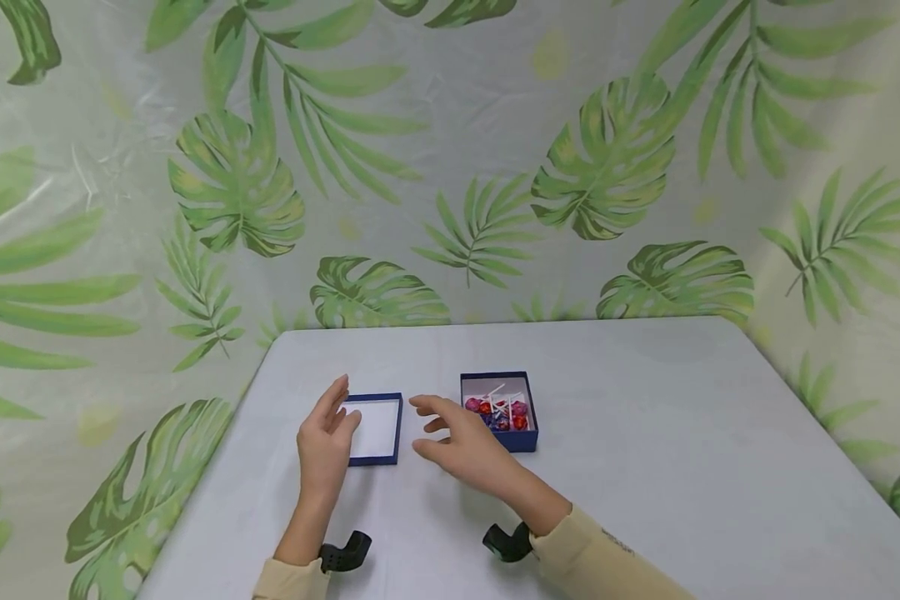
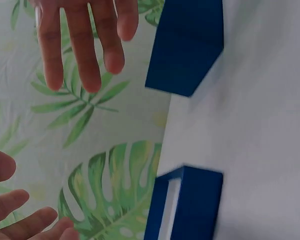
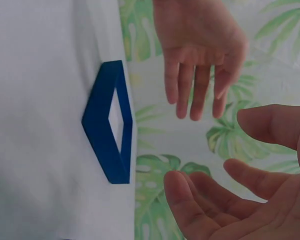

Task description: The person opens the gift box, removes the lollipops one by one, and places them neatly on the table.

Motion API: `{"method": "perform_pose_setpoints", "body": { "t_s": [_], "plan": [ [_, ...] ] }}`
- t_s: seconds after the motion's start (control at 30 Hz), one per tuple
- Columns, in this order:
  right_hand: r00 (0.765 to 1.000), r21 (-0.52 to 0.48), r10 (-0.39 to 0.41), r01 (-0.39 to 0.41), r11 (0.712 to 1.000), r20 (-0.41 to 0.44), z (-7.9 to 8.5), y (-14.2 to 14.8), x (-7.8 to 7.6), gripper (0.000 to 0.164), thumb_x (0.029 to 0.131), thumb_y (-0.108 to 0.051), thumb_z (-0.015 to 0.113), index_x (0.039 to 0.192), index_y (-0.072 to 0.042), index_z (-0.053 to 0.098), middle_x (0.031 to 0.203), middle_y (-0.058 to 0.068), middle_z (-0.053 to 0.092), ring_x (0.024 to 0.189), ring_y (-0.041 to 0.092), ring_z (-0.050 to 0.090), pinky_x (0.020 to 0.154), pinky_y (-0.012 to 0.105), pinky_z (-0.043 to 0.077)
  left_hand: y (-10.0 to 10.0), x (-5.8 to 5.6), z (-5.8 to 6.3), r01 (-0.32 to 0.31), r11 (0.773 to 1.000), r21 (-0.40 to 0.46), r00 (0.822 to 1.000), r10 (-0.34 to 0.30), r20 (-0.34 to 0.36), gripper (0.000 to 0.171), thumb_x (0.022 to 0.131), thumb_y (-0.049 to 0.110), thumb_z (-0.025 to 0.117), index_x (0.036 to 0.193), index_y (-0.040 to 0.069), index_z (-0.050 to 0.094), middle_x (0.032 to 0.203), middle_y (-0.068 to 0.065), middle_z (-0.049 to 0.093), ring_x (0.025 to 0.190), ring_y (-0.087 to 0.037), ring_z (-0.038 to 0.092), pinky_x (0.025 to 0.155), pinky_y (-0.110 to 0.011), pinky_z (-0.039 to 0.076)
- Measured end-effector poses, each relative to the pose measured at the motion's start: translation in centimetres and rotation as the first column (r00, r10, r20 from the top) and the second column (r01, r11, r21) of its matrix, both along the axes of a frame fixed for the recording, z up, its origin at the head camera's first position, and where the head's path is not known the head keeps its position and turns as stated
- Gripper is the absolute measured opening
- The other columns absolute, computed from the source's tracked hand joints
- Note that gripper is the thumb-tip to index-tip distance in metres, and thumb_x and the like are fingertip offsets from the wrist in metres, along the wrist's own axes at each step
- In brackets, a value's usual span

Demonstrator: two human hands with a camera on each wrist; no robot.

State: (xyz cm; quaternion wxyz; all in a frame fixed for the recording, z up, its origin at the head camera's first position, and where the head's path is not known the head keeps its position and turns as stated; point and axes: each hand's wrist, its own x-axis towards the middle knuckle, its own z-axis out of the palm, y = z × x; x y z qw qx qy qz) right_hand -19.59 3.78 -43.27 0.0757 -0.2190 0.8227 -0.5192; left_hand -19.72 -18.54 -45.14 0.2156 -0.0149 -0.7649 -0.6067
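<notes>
Both hands are raised over the table with nothing in them. In the head view my left hand (image 1: 324, 446) overlaps the left part of a shallow blue box lid or tray (image 1: 399, 429) with a white inside. My right hand (image 1: 468, 442), fingers loosely bent, is between that lid and a deeper blue box (image 1: 523, 442). Several wrapped lollipops (image 1: 498, 412) lie in the deeper box, sticks pointing up at angles. The right wrist view shows the shallow lid (image 3: 97, 120) flat on the table, beyond the bent fingers (image 3: 177, 187) of the right hand.
A white cloth covers the table (image 1: 682, 458). Behind it hangs a pale curtain (image 1: 487, 125) with green leaf prints. Black bands with camera mounts (image 1: 347, 552) sit on the wrists, by beige sleeves (image 1: 607, 558).
</notes>
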Motion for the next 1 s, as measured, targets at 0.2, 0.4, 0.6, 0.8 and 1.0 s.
{"method": "perform_pose_setpoints", "body": {
  "t_s": [0.2, 0.4, 0.6, 0.8, 1.0],
  "plan": [
    [0.999, -0.008, -0.044, 0.044, 0.999, -0.032, 0.6, 1.4, -0.7, 0.054, 0.095, -0.026, 0.071, 0.145, -0.026, 0.052, 0.136, 0.001, 0.059, 0.116, 0.025, 0.062, 0.091, 0.04, 0.057, 1.7, -0.4, -0.1, 0.119, 0.992, 0.041, 0.993, -0.119, 0.004, 0.049, 0.098, 0.003, 0.062, 0.146, 0.012, 0.054, 0.145, -0.001, 0.054, 0.135, -0.018, 0.049, 0.111, -0.036, 0.042],
    [0.99, -0.004, -0.119, 0.119, 0.993, -0.074, 0.6, 2.8, -1.8, 0.053, 0.094, -0.026, 0.072, 0.144, -0.026, 0.054, 0.135, 0.003, 0.06, 0.114, 0.025, 0.063, 0.09, 0.044, 0.057, 3.9, -0.8, -0.3, 0.215, 0.974, 0.068, 0.975, -0.218, 0.037, 0.047, 0.099, 0.007, 0.061, 0.145, 0.016, 0.055, 0.144, 0.003, 0.055, 0.135, -0.015, 0.05, 0.109, -0.032, 0.043],
    [0.985, -0.03, -0.162, 0.161, 0.987, -0.056, 0.0, 4.3, -2.7, 0.053, 0.093, -0.019, 0.073, 0.142, -0.024, 0.056, 0.135, 0.006, 0.061, 0.108, 0.022, 0.064, 0.082, 0.038, 0.059, 6.1, -1.0, -0.8, 0.258, 0.96, 0.104, 0.959, -0.268, 0.088, 0.046, 0.098, 0.01, 0.061, 0.142, 0.019, 0.057, 0.142, 0.002, 0.057, 0.133, -0.018, 0.052, 0.108, -0.04, 0.045],
    [0.98, -0.047, -0.197, 0.196, 0.98, -0.026, -0.7, 5.4, -3.6, 0.053, 0.092, -0.015, 0.073, 0.142, -0.023, 0.056, 0.135, 0.01, 0.061, 0.114, 0.031, 0.063, 0.082, 0.041, 0.06, 7.9, -1.7, -1.8, 0.3, 0.941, 0.158, 0.941, -0.319, 0.117, 0.046, 0.097, 0.009, 0.062, 0.142, 0.017, 0.058, 0.141, -0.002, 0.058, 0.131, -0.02, 0.054, 0.107, -0.04, 0.047],
    [0.972, 0.025, -0.232, 0.233, 0.972, -0.039, -1.4, 6.2, -4.2, 0.055, 0.091, -0.019, 0.075, 0.143, -0.024, 0.056, 0.134, 0.007, 0.062, 0.116, 0.029, 0.063, 0.09, 0.049, 0.057, 9.3, -2.2, -3.0, 0.312, 0.922, 0.228, 0.925, -0.349, 0.148, 0.048, 0.096, 0.007, 0.061, 0.143, 0.013, 0.057, 0.142, -0.008, 0.057, 0.132, -0.029, 0.052, 0.108, -0.045, 0.045]
  ]
}}
